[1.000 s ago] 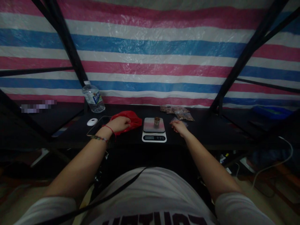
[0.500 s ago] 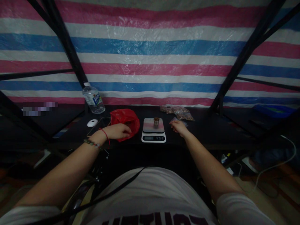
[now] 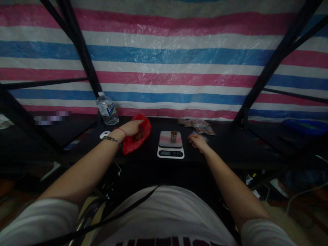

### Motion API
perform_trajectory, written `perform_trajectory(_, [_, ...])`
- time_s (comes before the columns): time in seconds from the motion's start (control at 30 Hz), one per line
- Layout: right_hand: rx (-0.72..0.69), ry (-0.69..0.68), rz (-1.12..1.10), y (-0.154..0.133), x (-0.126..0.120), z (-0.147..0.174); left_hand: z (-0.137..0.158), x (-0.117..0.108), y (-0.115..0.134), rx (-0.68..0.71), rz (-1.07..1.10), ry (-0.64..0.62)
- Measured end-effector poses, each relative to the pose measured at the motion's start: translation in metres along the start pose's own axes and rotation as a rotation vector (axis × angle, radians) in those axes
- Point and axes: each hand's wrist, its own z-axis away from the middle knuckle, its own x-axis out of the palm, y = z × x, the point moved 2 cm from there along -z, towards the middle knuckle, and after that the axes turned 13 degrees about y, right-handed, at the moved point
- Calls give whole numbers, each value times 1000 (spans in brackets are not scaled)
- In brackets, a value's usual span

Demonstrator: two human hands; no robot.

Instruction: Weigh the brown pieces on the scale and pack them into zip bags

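My left hand [image 3: 133,127] reaches over the far left rim of a red plastic bag [image 3: 132,147], its fingers closed on the plastic. Small brown pieces [image 3: 138,136] show inside the bag's mouth. Right of the bag, a white kitchen scale [image 3: 171,153] carries a small metal cup [image 3: 174,136] filled with brown bits. My right hand [image 3: 197,140] rests on the table right of the scale, fingers pinched at the edge of a clear plastic bag [image 3: 204,137]. Part of that bag is hidden under the hand.
Several filled clear packets [image 3: 196,123] lie behind my right hand. A large water bottle [image 3: 107,109] stands at the back left, with a white round object [image 3: 105,134] in front. Dark metal posts [image 3: 88,65] flank the table, and a striped tarp [image 3: 174,54] hangs behind.
My left hand has moved from the red bag's near side to its far rim. The bag's mouth now faces me more, showing its contents. The right hand stays at the clear bag.
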Motion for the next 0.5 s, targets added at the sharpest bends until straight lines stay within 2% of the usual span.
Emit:
perform_trajectory(0.13, [1, -6, 0, -1, -1, 1, -10, 19, 3, 26, -11, -221])
perform_trajectory(0.33, [-12, -6, 2, 0, 0, 0, -25, 44, 5, 51, -8, -197])
perform_trajectory(0.5, [-27, -6, 0, 2, 1, -1, -37, 56, 6, 48, -12, -226])
